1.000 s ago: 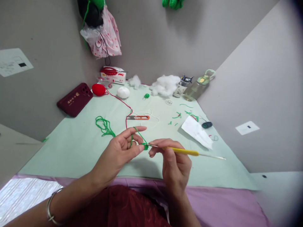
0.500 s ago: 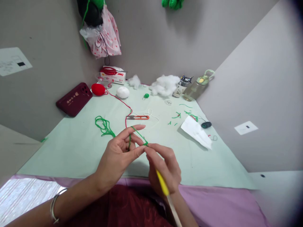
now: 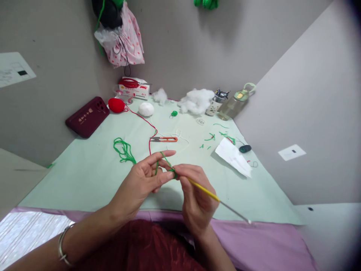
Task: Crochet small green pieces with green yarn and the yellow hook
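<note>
My left hand [image 3: 143, 177] pinches a small piece of green crochet [image 3: 174, 174] between thumb and fingers. A strand of green yarn [image 3: 166, 159] runs from the piece over the raised index finger. My right hand [image 3: 199, 195] grips a crochet hook [image 3: 203, 189] with a yellow handle, its metal shaft pointing down to the right. The hook's front end is hidden at the green piece, where the fingertips of both hands meet. Left of my left hand, a loose bundle of green yarn [image 3: 123, 149] lies on the table.
Beyond my hands lie orange thread snips [image 3: 166, 139], a red yarn ball [image 3: 116, 105] and a white yarn ball [image 3: 146, 109]. White stuffing [image 3: 197, 101], a pen cup [image 3: 214, 106] and a bottle [image 3: 235, 103] stand at the back. A phone [image 3: 88, 116] leans left; paper [image 3: 233, 157] lies right.
The crochet hook's back end has swung up and to the right as my right hand turned. My left hand keeps hold of the green piece, with its fingers slightly shifted.
</note>
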`<action>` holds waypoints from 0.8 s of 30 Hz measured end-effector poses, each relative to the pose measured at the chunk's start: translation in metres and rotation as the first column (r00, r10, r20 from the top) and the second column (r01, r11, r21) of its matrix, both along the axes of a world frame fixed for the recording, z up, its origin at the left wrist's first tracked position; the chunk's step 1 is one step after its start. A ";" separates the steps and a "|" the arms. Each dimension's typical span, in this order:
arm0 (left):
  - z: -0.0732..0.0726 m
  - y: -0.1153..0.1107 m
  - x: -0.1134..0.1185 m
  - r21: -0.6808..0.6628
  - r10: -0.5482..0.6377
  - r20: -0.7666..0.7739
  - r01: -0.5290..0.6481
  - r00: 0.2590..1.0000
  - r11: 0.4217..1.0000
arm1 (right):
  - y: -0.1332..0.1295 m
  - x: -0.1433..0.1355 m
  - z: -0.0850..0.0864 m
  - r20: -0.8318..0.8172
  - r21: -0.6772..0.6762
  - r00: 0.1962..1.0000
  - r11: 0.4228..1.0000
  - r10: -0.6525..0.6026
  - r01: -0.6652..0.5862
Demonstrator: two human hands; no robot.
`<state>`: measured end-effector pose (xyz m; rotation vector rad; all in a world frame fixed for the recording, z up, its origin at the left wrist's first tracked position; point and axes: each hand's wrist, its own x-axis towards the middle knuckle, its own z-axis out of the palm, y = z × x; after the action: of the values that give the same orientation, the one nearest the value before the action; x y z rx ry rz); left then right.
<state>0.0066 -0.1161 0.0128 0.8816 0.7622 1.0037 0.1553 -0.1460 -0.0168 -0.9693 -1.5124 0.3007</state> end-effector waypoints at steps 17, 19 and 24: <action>-0.004 0.004 -0.001 -0.018 -0.025 -0.022 0.025 0.999 1.000 | 0.004 0.005 0.007 -0.343 -0.159 0.936 0.978 0.073 -0.135; -0.004 0.004 -0.003 -0.029 -0.035 -0.019 0.034 0.999 0.999 | 0.004 0.007 0.005 -0.426 -0.179 0.899 0.964 0.102 -0.195; -0.001 0.005 -0.003 -0.039 -0.031 -0.029 0.030 0.999 0.999 | 0.004 0.010 0.007 -0.554 -0.171 0.820 0.944 0.145 -0.282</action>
<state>0.0032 -0.1107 0.0121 0.8739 0.7884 0.9483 0.1652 -0.1417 -0.0096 -0.8104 -1.0742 0.8713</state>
